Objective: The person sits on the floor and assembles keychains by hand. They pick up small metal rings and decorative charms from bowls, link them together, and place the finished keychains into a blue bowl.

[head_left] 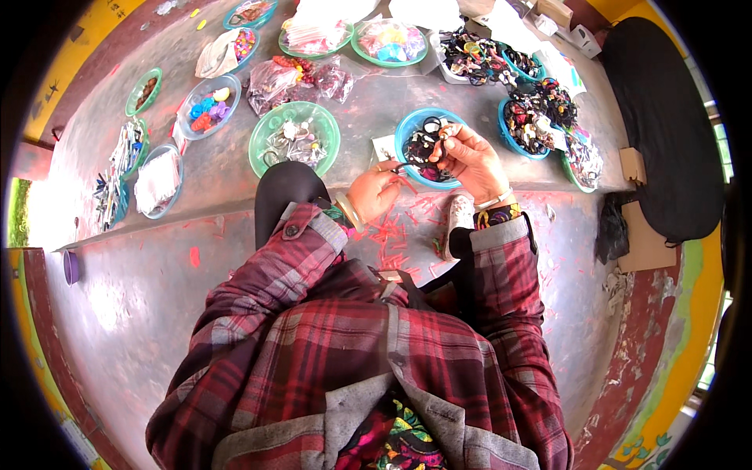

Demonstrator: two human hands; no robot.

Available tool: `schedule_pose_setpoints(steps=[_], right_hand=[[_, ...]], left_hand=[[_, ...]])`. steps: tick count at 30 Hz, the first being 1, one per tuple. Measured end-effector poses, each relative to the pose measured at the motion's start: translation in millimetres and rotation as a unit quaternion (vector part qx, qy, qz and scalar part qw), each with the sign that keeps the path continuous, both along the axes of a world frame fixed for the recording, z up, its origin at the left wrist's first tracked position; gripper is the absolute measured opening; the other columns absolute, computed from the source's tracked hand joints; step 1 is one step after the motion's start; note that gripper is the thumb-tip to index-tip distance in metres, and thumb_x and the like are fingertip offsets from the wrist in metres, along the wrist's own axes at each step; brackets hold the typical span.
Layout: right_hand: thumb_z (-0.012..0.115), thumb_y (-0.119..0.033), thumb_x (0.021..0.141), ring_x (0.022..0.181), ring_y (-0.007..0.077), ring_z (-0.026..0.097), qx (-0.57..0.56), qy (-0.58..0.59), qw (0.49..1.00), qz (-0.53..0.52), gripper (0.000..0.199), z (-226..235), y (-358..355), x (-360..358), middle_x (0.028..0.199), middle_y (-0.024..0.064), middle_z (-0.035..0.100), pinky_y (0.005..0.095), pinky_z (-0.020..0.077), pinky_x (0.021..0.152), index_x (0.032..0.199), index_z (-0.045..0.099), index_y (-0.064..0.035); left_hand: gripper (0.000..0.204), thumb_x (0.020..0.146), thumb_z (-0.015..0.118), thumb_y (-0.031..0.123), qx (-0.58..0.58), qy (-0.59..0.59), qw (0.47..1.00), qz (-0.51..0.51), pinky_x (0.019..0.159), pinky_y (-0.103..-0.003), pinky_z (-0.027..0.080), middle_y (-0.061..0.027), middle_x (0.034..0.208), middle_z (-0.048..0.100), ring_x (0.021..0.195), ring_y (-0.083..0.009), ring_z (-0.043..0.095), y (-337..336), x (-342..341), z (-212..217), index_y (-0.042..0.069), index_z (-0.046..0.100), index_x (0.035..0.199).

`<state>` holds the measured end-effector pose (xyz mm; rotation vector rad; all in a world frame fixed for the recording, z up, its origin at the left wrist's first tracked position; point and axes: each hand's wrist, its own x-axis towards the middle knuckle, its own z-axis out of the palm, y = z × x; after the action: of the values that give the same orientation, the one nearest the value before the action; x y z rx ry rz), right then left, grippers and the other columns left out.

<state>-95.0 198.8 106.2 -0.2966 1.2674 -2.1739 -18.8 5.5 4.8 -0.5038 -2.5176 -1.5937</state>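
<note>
In front of me stands a blue basket (401, 135) holding dark elastic hair ties (421, 146) and other small pieces. My right hand (479, 166) is raised over its right side, thumb and fingers pinching a dark hair tie (443, 142) with a small pale bit at the top. At the basket's near left edge is my left hand (373, 196), its fingers closed together. Something dark and small shows at those fingertips, too small to name. A green basket (257, 149) with small bagged trinkets (294, 145) stands to the left, beyond my dark-clad knee (291, 188).
Red strips (388, 235) lie scattered on the lower floor near my shoe (460, 223). More baskets of hair ties (523, 129) stand at right, with a cardboard piece (648, 239) and black bag (612, 227). Plastic bags (274, 82) and a pale blue basket (188, 117) are farther left.
</note>
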Motion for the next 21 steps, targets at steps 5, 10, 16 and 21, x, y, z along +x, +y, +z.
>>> schedule_pose_setpoints(steps=[5, 10, 16, 21], right_hand=[[0.053, -0.007, 0.083, 0.070, 0.0130, 0.058, 0.035, -0.088, 0.995, -0.042, 0.006, -18, 4, -2, 0.079, 0.0029, 0.060, 0.0236, 0.0472, 0.062, 0.088, 0.057, -0.0056], [0.054, -0.010, 0.083, 0.071, 0.0130, 0.058, 0.086, -0.148, 0.985, -0.032, 0.010, -38, -3, 3, 0.079, 0.0028, 0.059, 0.0234, 0.0455, 0.063, 0.090, 0.058, -0.0043], [0.055, -0.004, 0.081, 0.072, 0.0120, 0.058, 0.031, -0.101, 0.991, -0.082, 0.008, -56, -18, 11, 0.084, 0.0051, 0.062, 0.0196, 0.0412, 0.059, 0.088, 0.058, -0.0056], [0.056, -0.006, 0.078, 0.069, 0.0063, 0.055, 0.084, -0.079, 0.991, -0.066, 0.007, -51, -23, 16, 0.083, 0.0025, 0.064, 0.0168, 0.0319, 0.050, 0.084, 0.060, -0.0097]], left_hand=[[0.012, 0.073, 0.054, 0.003, -0.041, 0.191, 0.981, -0.023, 0.085, -0.039, 0.042, -0.0192, 0.110, 0.050, 0.102, -0.0352, 0.049, 2, 3, 10, 0.000, 0.057, 0.083], [0.010, 0.072, 0.053, 0.003, -0.069, 0.213, 0.974, -0.043, 0.087, -0.042, 0.041, -0.0200, 0.109, 0.051, 0.107, -0.0381, 0.046, 3, 5, 17, 0.000, 0.056, 0.082], [0.012, 0.074, 0.054, 0.004, -0.041, 0.158, 0.985, -0.055, 0.087, -0.040, 0.041, -0.0196, 0.111, 0.050, 0.106, -0.0355, 0.047, 4, 8, 12, 0.001, 0.057, 0.085], [0.012, 0.080, 0.051, 0.008, 0.012, 0.107, 0.991, -0.084, 0.087, -0.037, 0.040, -0.0182, 0.113, 0.050, 0.107, -0.0319, 0.048, 1, 6, 14, 0.002, 0.058, 0.087]])
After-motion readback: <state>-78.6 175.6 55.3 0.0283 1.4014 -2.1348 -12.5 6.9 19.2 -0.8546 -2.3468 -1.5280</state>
